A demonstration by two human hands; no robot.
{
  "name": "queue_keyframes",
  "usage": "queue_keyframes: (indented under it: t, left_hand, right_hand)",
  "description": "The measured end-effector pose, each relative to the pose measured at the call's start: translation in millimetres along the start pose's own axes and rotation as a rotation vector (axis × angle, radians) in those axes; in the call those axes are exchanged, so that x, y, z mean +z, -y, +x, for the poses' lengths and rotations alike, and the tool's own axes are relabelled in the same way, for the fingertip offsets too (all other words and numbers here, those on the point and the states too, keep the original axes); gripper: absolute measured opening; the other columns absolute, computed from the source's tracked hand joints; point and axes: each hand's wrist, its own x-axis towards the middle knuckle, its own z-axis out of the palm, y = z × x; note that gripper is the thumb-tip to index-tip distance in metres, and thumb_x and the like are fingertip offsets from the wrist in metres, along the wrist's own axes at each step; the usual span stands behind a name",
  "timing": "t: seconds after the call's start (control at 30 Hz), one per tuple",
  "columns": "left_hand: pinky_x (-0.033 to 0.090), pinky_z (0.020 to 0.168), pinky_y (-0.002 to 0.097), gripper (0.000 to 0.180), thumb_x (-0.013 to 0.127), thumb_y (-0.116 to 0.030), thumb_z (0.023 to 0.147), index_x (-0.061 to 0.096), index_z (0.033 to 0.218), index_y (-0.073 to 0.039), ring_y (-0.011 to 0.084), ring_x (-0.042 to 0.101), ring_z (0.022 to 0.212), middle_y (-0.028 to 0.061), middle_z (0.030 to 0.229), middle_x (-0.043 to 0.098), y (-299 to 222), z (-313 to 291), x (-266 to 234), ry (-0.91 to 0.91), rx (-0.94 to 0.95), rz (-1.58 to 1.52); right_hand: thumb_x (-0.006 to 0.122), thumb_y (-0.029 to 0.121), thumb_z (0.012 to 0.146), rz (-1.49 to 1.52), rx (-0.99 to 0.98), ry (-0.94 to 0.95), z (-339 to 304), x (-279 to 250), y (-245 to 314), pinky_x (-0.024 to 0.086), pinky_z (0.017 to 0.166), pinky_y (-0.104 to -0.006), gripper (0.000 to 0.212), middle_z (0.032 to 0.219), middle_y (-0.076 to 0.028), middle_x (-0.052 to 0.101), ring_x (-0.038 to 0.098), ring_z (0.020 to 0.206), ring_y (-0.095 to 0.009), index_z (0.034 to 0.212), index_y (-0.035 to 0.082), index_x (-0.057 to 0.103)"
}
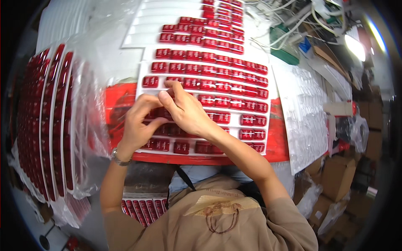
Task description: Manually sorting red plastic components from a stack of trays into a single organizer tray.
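Observation:
A white ridged tray (272, 90) lies before me, its rows set with small glossy dark-red rectangular pieces (191, 83). Over the tray's left part, my left hand (140, 122) is bent, its thumb and forefinger apart above the red pieces. My right hand (184, 109) reaches across from the right and meets the left fingertips; its thumb and forefinger are curled close together beside a red piece near the row's left end. Whatever sits between those right fingertips is too small or hidden to make out. Both hands cover part of several rows.
A second white tray (140, 31), partly filled with red pieces, adjoins at the far side. Plastic-wrapped stacked trays (67, 125) of red pieces stand at left. At right are a clear moulded sheet (303, 113), a green box (284, 46), tangled white cables (289, 16) and cardboard boxes (339, 175).

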Motion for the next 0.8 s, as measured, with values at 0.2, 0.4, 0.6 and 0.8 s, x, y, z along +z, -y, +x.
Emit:
queue_keyframes:
  t: [0.2, 0.4, 0.6, 0.8]
  left_hand:
    - [0.046, 0.079, 0.0363, 0.026, 0.069, -0.003, 0.071, 0.059, 0.095, 0.003, 0.0286, 0.055, 0.090, 0.0126, 0.093, 0.053, 40, 9, -30, 0.006, 0.055, 0.445]
    - [0.047, 0.078, 0.0373, 0.027, 0.069, -0.006, 0.073, 0.061, 0.098, 0.002, 0.0271, 0.056, 0.087, 0.0104, 0.093, 0.055, 43, 31, -13, 0.127, 0.089, 0.300]
    - [0.047, 0.077, 0.0345, 0.029, 0.072, -0.015, 0.072, 0.065, 0.099, -0.004, 0.0232, 0.056, 0.083, 0.0061, 0.089, 0.058, 70, 50, -32, 0.068, 0.153, 0.486]
    - [0.048, 0.077, 0.0343, 0.029, 0.074, -0.011, 0.071, 0.063, 0.097, -0.003, 0.0237, 0.058, 0.087, 0.0071, 0.095, 0.062, 60, 37, -25, -0.135, 0.170, 0.356]
  right_hand:
    - [0.057, 0.022, 0.087, -0.320, 0.051, -0.664, -26, -158, -33, 0.049, 0.075, -0.0345, 0.032, 0.104, -0.016, 0.063, 0.062, 0.088, -0.024, 0.112, 0.003, 0.058]
    - [0.059, 0.020, 0.084, -1.370, 0.600, -0.589, -92, -320, -141, 0.046, 0.082, -0.0452, 0.031, 0.111, -0.021, 0.056, 0.059, 0.096, -0.038, 0.110, 0.003, 0.060]
    - [0.059, 0.015, 0.082, -1.310, 0.404, -0.661, -82, -323, -149, 0.048, 0.072, -0.0446, 0.018, 0.092, -0.016, 0.063, 0.061, 0.084, -0.038, 0.094, 0.003, 0.061]
    - [0.059, 0.016, 0.082, -1.266, 0.467, -0.623, -76, -313, -149, 0.048, 0.072, -0.0449, 0.015, 0.088, -0.018, 0.066, 0.062, 0.083, -0.038, 0.088, 0.003, 0.062]
